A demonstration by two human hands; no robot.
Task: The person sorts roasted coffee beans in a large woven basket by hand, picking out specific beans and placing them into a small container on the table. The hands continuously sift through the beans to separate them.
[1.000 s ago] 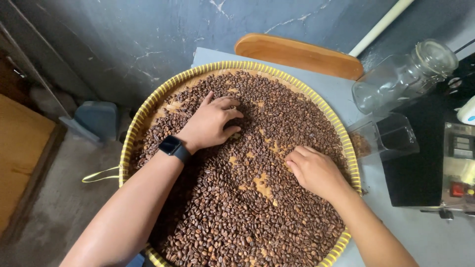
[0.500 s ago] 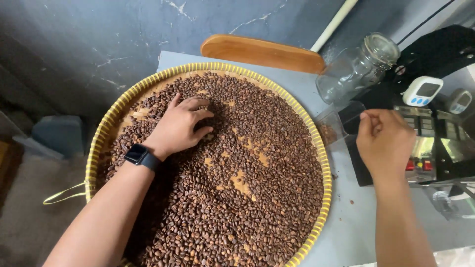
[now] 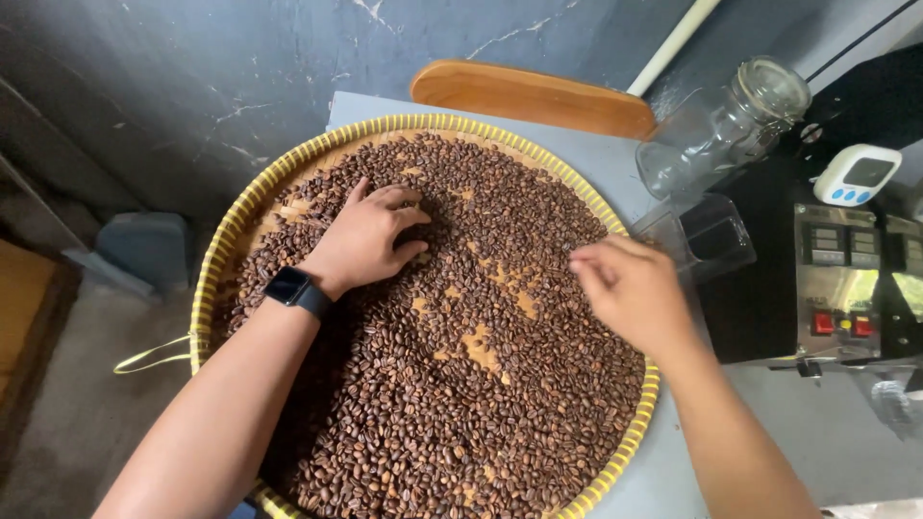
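Spread flat, the left hand (image 3: 370, 235) has an open grip and rests palm-down on the roasted coffee beans (image 3: 452, 384) filling the round woven tray (image 3: 216, 264) on the tabletop. Half a second ago the right hand (image 3: 630, 288) was off by the machine; now it is back over the beans, fingertips pinched, contents hidden. Right of the tray stand a clear cup (image 3: 707, 235), glass jar (image 3: 721, 130) and timer (image 3: 856, 175).

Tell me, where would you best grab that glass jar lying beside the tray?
Probably around the jar's wide body, coming from above. It lies on its side, neck pointing up-right toward the black machine, so the rounded flank is exposed. The right hand is nearest. The tray rim crowds the left side.
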